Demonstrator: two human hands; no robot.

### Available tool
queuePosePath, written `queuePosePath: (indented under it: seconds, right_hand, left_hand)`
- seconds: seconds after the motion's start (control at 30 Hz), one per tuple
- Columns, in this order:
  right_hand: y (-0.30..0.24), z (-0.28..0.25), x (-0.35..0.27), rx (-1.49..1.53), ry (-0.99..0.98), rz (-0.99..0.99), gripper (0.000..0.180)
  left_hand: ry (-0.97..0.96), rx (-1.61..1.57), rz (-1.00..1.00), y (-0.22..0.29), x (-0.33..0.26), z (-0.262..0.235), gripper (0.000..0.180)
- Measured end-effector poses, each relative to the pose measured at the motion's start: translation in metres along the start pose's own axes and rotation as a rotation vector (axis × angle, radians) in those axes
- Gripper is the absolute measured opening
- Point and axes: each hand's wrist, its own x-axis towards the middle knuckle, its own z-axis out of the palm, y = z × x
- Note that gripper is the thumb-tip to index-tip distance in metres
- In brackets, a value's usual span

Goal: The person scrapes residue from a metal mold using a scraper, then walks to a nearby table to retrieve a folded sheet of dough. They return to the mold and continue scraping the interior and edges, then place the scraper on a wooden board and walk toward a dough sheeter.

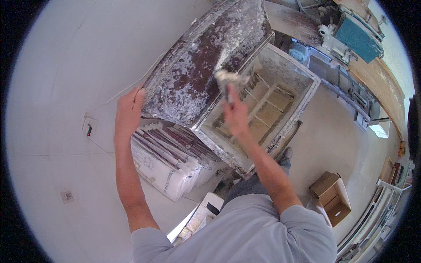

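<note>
My left hand (pixel 128 109) is closed on the near left edge of a dark brown lid (pixel 188 72), which is tilted up and crusted with white powder and flakes. The lid stands along the left side of an open box (pixel 221 149) with dusty whitish walls. A grid of thin bars (pixel 263 105) lies over the yellowish bottom. In my right hand (pixel 237 116) is the handle of a brush (pixel 230 79) with a pale, powdery head, blurred by motion. Its head is over the edge between lid and box; whether it touches the lid I cannot tell.
Under the lid stands a stack of flat white packs (pixel 162 162). A workbench (pixel 372 70) with a teal machine (pixel 357 35) runs along the far right. On the floor to the right is an open cardboard box (pixel 331 197). A white wall rises at left.
</note>
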Motion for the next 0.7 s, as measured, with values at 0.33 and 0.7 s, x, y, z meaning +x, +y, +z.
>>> queuePosePath:
  seconds: [0.33, 0.7]
  right_hand:
    - [0.013, 0.001, 0.131, 0.127, 0.177, -0.169, 0.066]
    - [-0.002, -0.060, 0.256, 0.155, 0.294, -0.059, 0.067]
  left_hand:
    - [-0.059, 0.028, -0.060, 0.006, 0.002, -0.005, 0.045]
    - [-0.004, -0.001, 0.013, -0.022, 0.011, 0.005, 0.040]
